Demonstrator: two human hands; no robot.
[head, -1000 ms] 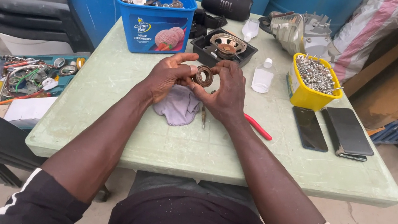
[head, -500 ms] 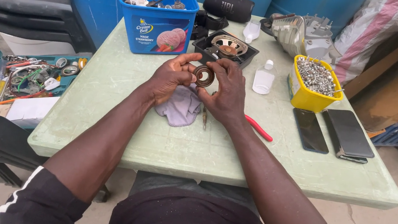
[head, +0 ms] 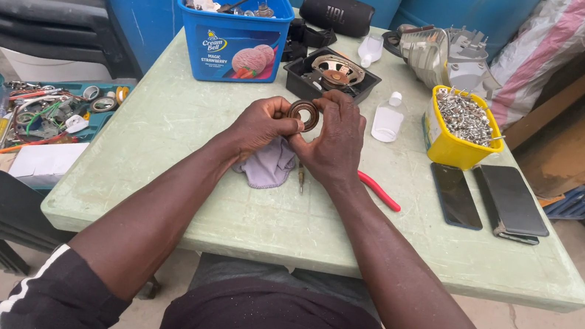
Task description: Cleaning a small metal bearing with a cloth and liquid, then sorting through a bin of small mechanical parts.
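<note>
Both hands meet over the middle of the pale green table [head: 177,195]. My left hand [head: 262,123] and my right hand [head: 332,141] together grip a small brown ring-shaped part [head: 305,113], held upright between the fingertips. Under the hands lies a crumpled grey cloth [head: 268,165]. A thin screwdriver [head: 300,178] rests on the table just below my right hand. A red-handled tool [head: 378,191] pokes out from beside my right wrist.
A blue tub [head: 232,38] of odd parts stands at the back. A black tray [head: 332,74] holds a small speaker. A small clear bottle [head: 389,117], a yellow tub of screws [head: 459,129] and two phones [head: 490,198] lie right. An open toolbox [head: 23,116] sits left.
The hands have kept their hold on the ring part and have turned it slightly between the fingers. Nothing else on the table has moved.
</note>
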